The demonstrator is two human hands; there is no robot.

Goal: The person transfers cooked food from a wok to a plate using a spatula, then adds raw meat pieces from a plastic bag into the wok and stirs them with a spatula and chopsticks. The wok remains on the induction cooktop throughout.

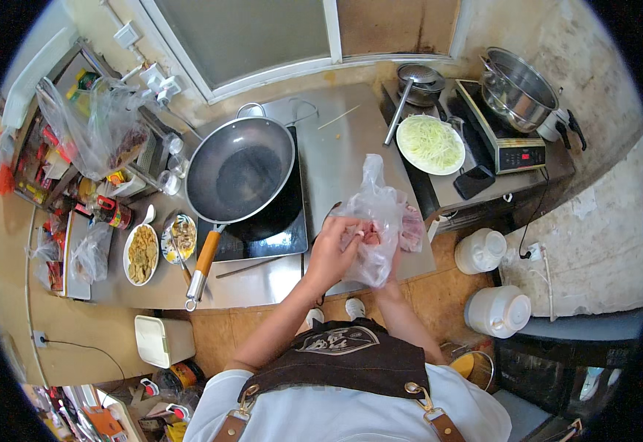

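Observation:
In front of me, above the steel counter's edge, is a thin clear plastic bag [375,200] with pieces of raw pink meat [372,234] in it. My left hand [333,250] pinches the bag beside the meat with thumb and fingers. My right hand [394,266] holds the bag from its right side and below, mostly hidden behind the plastic. More raw meat in plastic [411,229] shows just right of the bag. To the left, a wok [241,168] with a wooden handle sits on a black induction cooker [260,243]; nothing is visible inside it.
Left of the wok stand an oval plate of browned food [142,254] and a patterned bowl with a utensil [180,237]. A plate of pale green shreds [430,145], a phone [474,182], a lidded pan [420,83] and a steel pot [520,91] are at right. A chopstick [339,117] lies behind.

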